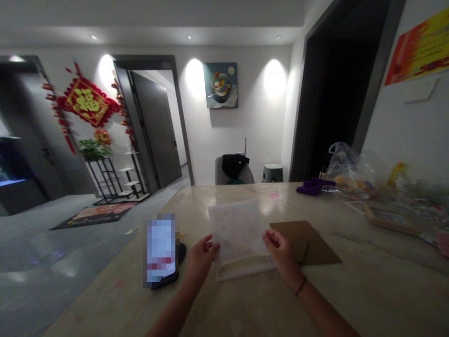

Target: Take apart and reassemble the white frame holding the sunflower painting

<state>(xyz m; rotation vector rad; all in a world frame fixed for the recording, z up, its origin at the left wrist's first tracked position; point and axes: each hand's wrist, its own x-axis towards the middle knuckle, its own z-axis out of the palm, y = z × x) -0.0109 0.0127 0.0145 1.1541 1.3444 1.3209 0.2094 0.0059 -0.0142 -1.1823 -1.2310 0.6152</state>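
A whitish, slightly see-through sheet (238, 231) with faint pale shapes on it is held up at its two sides. My left hand (202, 252) pinches its left edge, and my right hand (278, 248) grips its right edge. Beneath the sheet lies a pale, thin-rimmed photo frame (245, 273) on the table; only its near part shows. Just right of my right hand rests a brown backing board (321, 241) with a narrow stand leg on it. Left of my left hand a phone (161, 250) leans on a dark stand, its screen pixelated.
The pale marble-like table (115, 299) spreads around my hands. Toward its right side are a purple item (312, 186), a clear plastic bag (351, 173) and a wooden frame (389, 220). Beyond the far edge stand a grey chair (220, 173) and a stool (272, 173).
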